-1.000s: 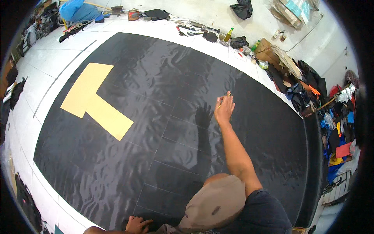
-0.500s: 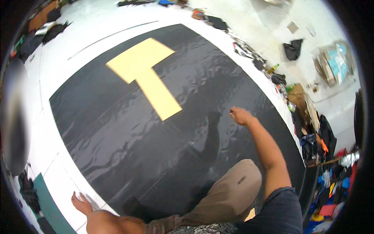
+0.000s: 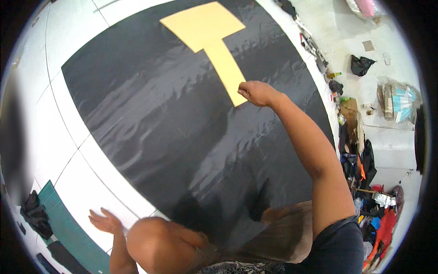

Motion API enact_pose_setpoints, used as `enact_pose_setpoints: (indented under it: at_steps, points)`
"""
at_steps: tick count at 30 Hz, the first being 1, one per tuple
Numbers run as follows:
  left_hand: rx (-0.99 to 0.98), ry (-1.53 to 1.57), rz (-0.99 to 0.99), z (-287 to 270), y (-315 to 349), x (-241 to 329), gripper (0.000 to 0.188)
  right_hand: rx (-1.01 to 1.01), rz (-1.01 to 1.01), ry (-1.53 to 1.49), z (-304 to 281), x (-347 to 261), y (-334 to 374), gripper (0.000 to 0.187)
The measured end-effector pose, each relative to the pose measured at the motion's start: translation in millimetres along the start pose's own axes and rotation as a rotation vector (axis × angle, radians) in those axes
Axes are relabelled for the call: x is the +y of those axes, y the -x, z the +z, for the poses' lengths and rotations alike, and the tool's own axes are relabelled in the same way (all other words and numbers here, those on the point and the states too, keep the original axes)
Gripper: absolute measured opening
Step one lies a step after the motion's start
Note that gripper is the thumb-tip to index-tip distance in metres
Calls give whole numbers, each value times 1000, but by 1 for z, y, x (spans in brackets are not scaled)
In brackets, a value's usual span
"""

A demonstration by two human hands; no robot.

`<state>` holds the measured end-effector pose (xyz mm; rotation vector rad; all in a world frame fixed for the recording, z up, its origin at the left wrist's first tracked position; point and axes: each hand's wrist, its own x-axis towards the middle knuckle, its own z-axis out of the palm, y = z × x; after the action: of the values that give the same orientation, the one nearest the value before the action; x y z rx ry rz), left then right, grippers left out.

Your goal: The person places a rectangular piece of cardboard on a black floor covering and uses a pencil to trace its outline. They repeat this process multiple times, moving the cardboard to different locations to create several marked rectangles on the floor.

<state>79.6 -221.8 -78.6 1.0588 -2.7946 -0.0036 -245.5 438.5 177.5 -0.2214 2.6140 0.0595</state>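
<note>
A glossy black sheet point(image 3: 150, 123) is spread over the white tiled floor in front of me. On its far part lies a flat yellow shape point(image 3: 205, 25), a wide block with a narrower strip point(image 3: 224, 66) running toward me; whether it is one piece or two I cannot tell. My right hand point(image 3: 258, 92) is over the near end of that strip, its fingers curled together in a pinch. What they hold, if anything, is hidden. Low on the left, my left hand point(image 3: 106, 221) has its fingers spread beside my bent knee, over the white tiles, holding nothing.
A green mat point(image 3: 73, 228) is at the lower left, with dark strapped items point(image 3: 36, 217) on its edge. Tools, bottles, cardboard point(image 3: 349, 114) and heaped cloth point(image 3: 385, 233) line the right side. Beyond them lie a black plastic bag point(image 3: 362, 65) and a wrapped bundle point(image 3: 401, 101).
My right hand has come left and forward from the bare black sheet to the near end of the yellow strip. The view has shifted. My left hand stays beside the knee.
</note>
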Motion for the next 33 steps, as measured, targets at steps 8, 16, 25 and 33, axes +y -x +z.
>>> enact_pose_setpoints:
  at_steps: [8,16,25,33]
  points:
    - [-17,10,-43,-4,-18,-5,72,36,-88,-69,-21,-85,12,36]
    - [-42,-76,-7,6,-12,2,70,-19,87,-31,30,-103,145,30]
    - [96,-49,78,52,-29,-12,67,317,355,-229,38,-171,407,24]
    - [241,-105,64,59,-41,-6,64,374,897,-268,129,-133,589,33]
